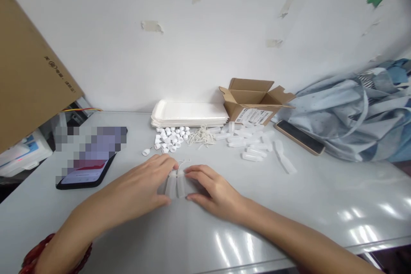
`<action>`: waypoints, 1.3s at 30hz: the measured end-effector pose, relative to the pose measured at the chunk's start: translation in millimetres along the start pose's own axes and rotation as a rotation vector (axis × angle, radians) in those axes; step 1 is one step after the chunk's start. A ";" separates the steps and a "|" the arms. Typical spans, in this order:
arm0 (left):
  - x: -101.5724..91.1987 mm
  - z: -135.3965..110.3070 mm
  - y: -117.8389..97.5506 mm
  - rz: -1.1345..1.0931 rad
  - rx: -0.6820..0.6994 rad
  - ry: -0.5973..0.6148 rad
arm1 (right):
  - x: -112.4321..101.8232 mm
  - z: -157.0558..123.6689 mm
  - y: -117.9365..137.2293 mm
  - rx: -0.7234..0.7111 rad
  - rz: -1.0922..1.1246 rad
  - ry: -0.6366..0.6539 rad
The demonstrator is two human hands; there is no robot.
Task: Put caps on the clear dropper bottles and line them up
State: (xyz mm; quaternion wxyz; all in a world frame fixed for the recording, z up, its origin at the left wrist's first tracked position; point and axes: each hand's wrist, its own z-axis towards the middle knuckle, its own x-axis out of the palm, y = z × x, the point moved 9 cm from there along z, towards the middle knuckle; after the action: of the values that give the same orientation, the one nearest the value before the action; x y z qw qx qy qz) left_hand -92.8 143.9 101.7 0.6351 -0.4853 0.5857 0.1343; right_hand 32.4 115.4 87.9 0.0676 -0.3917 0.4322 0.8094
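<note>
Two small translucent plastic bottles (pixel 176 186) lie side by side on the grey table between my hands, with thin white cords (pixel 183 162) at their top ends. My left hand (pixel 154 180) holds the left bottle, fingers at its top and thumb near its base. From the other side, my right hand (pixel 213 188) grips the right bottle in the same way. Beyond them sit a cluster of white caps (pixel 171 138), a heap of pale cord loops (pixel 202 136) and a scatter of loose translucent bottles (pixel 247 139).
A stack of white trays or sleeves (pixel 189 111) and an open cardboard box (pixel 253 100) stand against the wall. To the left is a lit phone (pixel 93 158); at right are another phone (pixel 300 137) and a blue fabric bag (pixel 340 111). A large cardboard sheet (pixel 28 60) leans in at left.
</note>
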 end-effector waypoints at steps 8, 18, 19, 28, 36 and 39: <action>2.5 -1.9 -13.0 -0.008 0.049 0.022 | 0.7 0.8 -1.2 0.001 -0.009 -0.007; 8.5 -0.5 -7.7 -0.026 0.017 0.069 | 0.2 2.1 -1.6 -0.009 -0.033 -0.023; 8.6 -0.7 -7.7 -0.027 0.016 0.073 | 0.4 2.2 -1.6 -0.012 -0.035 -0.023; 9.5 0.2 -7.9 -0.056 0.020 0.090 | 0.1 2.4 0.4 -0.027 -0.037 -0.037; 11.7 0.4 -9.4 -0.065 -0.002 0.078 | 0.7 2.3 0.4 -0.034 -0.045 -0.036; 11.2 1.3 -10.3 -0.062 0.014 0.054 | 0.7 3.3 1.1 -0.036 -0.062 -0.037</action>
State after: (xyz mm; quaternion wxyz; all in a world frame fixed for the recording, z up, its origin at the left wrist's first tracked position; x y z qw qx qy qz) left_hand -81.3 135.3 96.4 0.6265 -0.5020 0.5882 0.0972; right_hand 29.5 117.1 89.2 0.0933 -0.3909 0.4039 0.8218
